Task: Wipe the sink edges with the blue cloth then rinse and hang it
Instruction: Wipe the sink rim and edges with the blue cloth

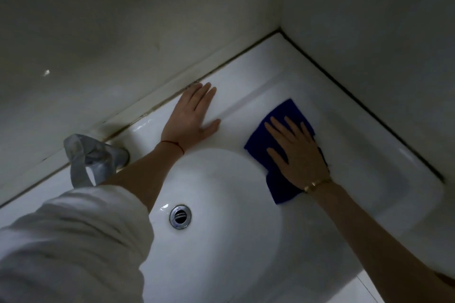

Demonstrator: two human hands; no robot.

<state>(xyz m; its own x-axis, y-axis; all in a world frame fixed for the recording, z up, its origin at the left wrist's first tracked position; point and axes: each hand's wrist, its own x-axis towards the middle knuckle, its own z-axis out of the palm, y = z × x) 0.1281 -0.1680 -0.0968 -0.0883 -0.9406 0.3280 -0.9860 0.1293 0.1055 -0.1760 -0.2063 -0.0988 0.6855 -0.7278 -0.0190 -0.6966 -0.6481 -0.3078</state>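
A white sink (369,174) fills a wall corner, with a round basin and a metal drain (180,217) at its bottom. The blue cloth (283,115) lies flat on the rim to the right of the basin. My right hand (298,152) presses on it with fingers spread, covering its middle. My left hand (193,115) rests flat on the back rim, fingers apart, holding nothing.
A chrome tap (93,157) stands at the back left rim, partly behind my left sleeve. Dark grimy sealant runs along the joints where the sink meets both walls. The walls close in at the back and right.
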